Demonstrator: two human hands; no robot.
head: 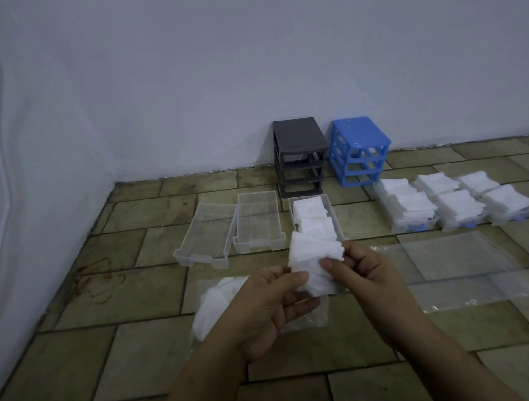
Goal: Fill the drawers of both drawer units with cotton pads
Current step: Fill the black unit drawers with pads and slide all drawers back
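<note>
Tiled flooring meets a pale wall, against which the grey drawer unit and blue drawer unit stand, frames empty. Both hands pinch one stack of cotton pads: left hand underneath, right hand at the right edge, above the partly filled drawer. Two empty drawers lie to its left; three filled drawers lie toward the right edge. Risk: the loose stack may fan apart on release, spilling pads onto the floor.
</note>
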